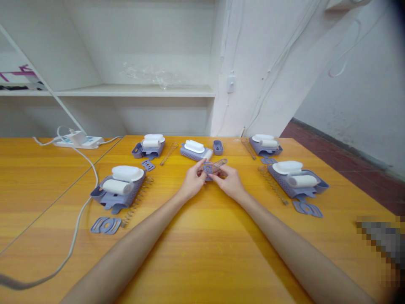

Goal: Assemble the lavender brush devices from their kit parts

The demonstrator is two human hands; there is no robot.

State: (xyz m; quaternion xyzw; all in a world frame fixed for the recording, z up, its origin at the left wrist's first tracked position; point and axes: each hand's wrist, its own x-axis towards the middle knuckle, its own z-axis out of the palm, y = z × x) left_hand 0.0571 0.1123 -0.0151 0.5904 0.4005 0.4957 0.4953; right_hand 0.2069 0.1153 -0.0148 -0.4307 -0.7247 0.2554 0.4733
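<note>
My left hand (193,180) pinches a small grey-purple slotted plate (208,167) by its left side, just above the table. From the plate a metal coil spring (220,163) slants up to the right. My right hand (230,182) has its fingers closed round the spring's lower part, its thumb close to the plate; the fingers partly hide where the two parts meet. Just beyond my hands lies a grey-purple perforated holder (190,153) with a white oval piece (194,146) on it. A white roller (208,154) is at its right end, and a small purple cup (218,147) stands beside it.
Similar sets lie around: a near-left holder (115,198), a far-left holder (156,150), a near-right holder (286,185) and a far-right holder (265,148), with springs and slotted plates nearby. A white cable (79,215) crosses the left side from a power strip (90,142).
</note>
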